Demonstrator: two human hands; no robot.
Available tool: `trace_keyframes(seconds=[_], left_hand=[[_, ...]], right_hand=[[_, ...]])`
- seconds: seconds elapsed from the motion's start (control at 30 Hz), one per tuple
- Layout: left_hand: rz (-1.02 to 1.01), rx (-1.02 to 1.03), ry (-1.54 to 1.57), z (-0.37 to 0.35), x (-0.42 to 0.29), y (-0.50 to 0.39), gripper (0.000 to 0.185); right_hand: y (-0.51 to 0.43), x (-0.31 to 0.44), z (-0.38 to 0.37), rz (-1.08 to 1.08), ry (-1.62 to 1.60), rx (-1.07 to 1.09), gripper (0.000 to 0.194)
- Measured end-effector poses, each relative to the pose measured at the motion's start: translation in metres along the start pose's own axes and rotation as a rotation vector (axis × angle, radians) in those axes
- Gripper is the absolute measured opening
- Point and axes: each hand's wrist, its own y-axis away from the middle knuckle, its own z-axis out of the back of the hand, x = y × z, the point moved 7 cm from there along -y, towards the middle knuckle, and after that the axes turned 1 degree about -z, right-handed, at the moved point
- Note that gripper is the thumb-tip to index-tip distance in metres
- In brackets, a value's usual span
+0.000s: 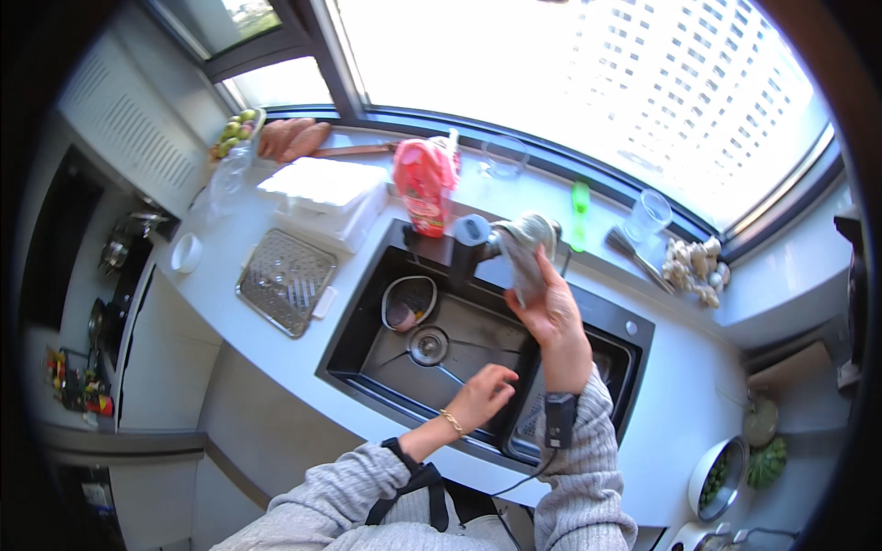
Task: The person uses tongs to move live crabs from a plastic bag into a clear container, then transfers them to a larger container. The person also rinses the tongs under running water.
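My right hand (551, 310) is raised over the back of a dark double sink (344, 358), its fingers on a grey-green cloth (527, 244). The cloth hangs beside the dark faucet (465, 262); whether it also rests on the faucet cannot be made out. My left hand (479, 399) hovers above the front of the larger basin with its fingers apart and nothing in them. Below it in that basin are a round drain strainer (428, 346) and, near the back left corner, a strainer basket (428, 289) with scraps inside.
Left of the sink are a perforated metal tray (286, 279) and a white box (324, 186). Behind stand a pink bottle (424, 203), a green-handled tool (579, 213), a clear cup (649, 213), a brush (637, 258) and ginger (692, 265). A bowl (703, 458) is at right.
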Motion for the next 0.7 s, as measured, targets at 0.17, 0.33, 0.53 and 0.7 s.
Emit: trace_keyframes(seconds=[0.17, 0.33, 0.53, 0.7], left_hand=[[-0.322, -0.461, 0.131, 0.109, -0.137, 0.009, 0.012], [-0.455, -0.107, 0.504, 0.080, -0.211, -0.025, 0.066], [0.023, 0.005, 1.085, 0.000, -0.152, -0.009, 0.053], [0.248, 0.001, 1.106, 0.011, -0.105, 0.009, 0.037]], right_hand=[[0.079, 0.060, -0.006, 0.616, 0.132, 0.008, 0.029], [0.189, 0.071, -0.042, 0.800, 0.407, 0.303, 0.019], [0.194, -0.017, -0.048, 0.460, -0.153, 0.505, 0.084], [0.204, -0.070, -0.040, 0.577, 0.316, 0.221, 0.085]])
